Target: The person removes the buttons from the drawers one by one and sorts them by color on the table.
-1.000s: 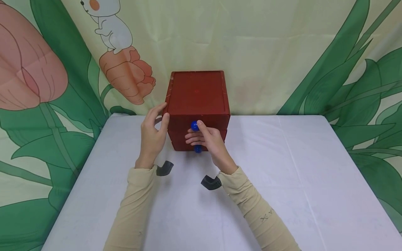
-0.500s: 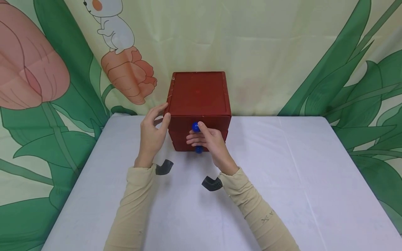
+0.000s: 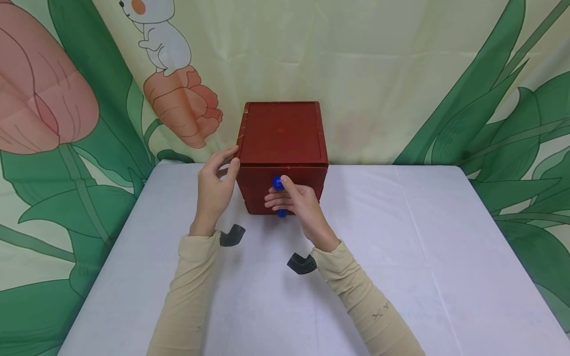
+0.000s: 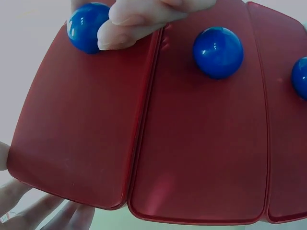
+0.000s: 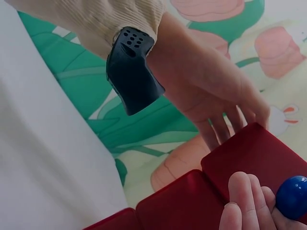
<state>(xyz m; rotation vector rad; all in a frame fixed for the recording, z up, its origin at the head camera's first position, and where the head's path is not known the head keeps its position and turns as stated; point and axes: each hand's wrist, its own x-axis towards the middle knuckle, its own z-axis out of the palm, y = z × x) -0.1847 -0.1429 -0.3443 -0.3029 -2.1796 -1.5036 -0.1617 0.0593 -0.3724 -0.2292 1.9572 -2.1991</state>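
Only the left wrist view shows the middle knob [image 4: 218,52] (the right hand [image 3: 305,202] hides it in the head view). That hand pinches the top blue knob [image 3: 277,183]; the left hand [image 3: 214,190], fingers apart, touches the left side of the red drawer cabinet [image 3: 281,133], at the table's [image 3: 401,257] far edge, white cloth stretching wide either side.

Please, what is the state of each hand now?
Left hand: open, touching the side of the red box-shaped drawer unit.
Right hand: closed, pinching the blue ball-shaped upper knob.
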